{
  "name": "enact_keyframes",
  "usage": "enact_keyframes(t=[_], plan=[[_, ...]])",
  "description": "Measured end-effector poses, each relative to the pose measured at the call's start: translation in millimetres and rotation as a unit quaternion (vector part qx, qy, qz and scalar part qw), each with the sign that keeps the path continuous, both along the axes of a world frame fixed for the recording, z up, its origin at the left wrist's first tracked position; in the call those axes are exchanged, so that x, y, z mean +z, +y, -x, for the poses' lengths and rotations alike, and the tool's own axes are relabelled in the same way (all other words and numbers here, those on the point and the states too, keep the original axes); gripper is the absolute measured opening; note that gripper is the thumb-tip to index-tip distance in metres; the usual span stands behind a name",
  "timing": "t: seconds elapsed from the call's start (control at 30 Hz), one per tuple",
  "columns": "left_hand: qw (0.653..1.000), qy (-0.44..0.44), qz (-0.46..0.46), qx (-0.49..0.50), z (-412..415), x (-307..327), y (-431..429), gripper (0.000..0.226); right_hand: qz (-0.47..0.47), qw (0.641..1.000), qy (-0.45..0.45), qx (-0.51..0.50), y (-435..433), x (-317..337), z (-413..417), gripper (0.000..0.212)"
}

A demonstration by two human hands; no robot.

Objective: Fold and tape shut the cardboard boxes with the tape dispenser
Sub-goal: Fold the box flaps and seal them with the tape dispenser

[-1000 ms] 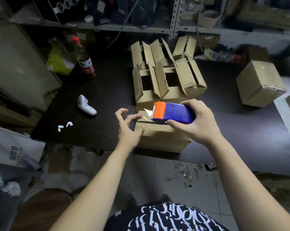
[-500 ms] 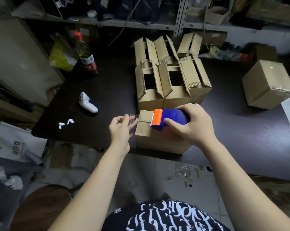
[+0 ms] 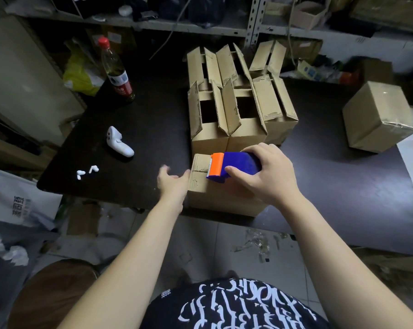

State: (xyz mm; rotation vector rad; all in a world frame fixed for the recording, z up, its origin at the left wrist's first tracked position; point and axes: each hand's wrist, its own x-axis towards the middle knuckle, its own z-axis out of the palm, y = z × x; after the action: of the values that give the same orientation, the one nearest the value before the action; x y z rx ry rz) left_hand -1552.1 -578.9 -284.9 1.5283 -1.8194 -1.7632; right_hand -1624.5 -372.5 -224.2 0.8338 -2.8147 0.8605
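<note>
Right hand (image 3: pixel 269 176) grips blue-and-orange tape dispenser (image 3: pixel 231 168) atop closed cardboard box (image 3: pixel 215 193). Left hand (image 3: pixel 173 184) touches box's left side.

Dim, wide-angle warp (corners darkest)

This is the packing corner of a storeroom or small warehouse. Grey perforated-steel shelving (image 3: pixel 253 22) runs along the back, its boards crowded with small brown cartons (image 3: pixel 307 14) and dark goods. On the black worktop (image 3: pixel 153 129) stands a cluster of open-flapped brown cardboard boxes (image 3: pixel 267 103). A sealed, taped brown cardboard box (image 3: pixel 376 117) sits well apart to the right. A blue and orange plastic tape dispenser (image 3: pixel 238 165) rests on a closed brown cardboard box (image 3: pixel 222 198) at the near edge. Scraps of clear tape (image 3: pixel 257 241) litter the pale tiled floor (image 3: pixel 224 255).
</note>
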Motion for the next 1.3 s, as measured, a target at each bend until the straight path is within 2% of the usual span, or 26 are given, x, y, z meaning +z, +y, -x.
enact_keyframes(t=[0.03,0.07,0.1,0.17,0.2,0.27,0.33,0.47,0.67,0.9,1.07,1.17,1.3], plan=[[1.000,0.012,0.026,0.003,0,1,0,0.073,0.003,1.000,-0.001,0.002,0,0,0,0.064],[0.997,0.029,0.066,0.015,-1,5,0,0.074,0.006,1.000,0.000,0.003,1,0,0,0.063],[0.993,0.049,0.105,0.030,-1,8,2,0.059,0.011,1.000,0.004,0.003,1,1,0,0.062],[0.983,0.050,0.175,0.027,0,13,13,0.013,0.019,1.000,0.006,0.002,0,2,-2,0.057],[0.981,0.047,0.188,0.006,2,15,19,0.018,0.023,1.000,0.001,0.004,0,3,-2,0.054],[0.980,0.030,0.195,-0.036,3,14,28,0.036,0.029,0.999,-0.021,0.025,1,6,0,0.051],[0.983,0.047,0.170,-0.053,4,14,31,0.018,0.047,0.995,-0.066,0.055,6,12,4,0.048],[0.980,0.058,0.181,-0.057,4,15,28,0.036,0.075,0.983,-0.151,0.075,21,25,16,0.042],[0.981,0.054,0.176,-0.061,11,15,32,0.037,0.002,0.949,-0.279,0.145,22,36,34,0.070],[0.985,0.035,0.162,-0.044,22,20,35,0.033,-0.010,0.956,-0.260,0.133,37,35,45,0.065],[0.983,0.021,0.173,-0.051,26,18,39,0.033,0.024,0.957,-0.256,0.134,51,27,45,0.060],[0.983,0.024,0.178,-0.033,29,16,39,0.030,-0.001,0.962,-0.240,0.132,64,32,53,0.055],[0.983,0.028,0.182,-0.024,32,17,37,0.028,0.006,0.957,-0.266,0.116,101,27,57,0.047]])
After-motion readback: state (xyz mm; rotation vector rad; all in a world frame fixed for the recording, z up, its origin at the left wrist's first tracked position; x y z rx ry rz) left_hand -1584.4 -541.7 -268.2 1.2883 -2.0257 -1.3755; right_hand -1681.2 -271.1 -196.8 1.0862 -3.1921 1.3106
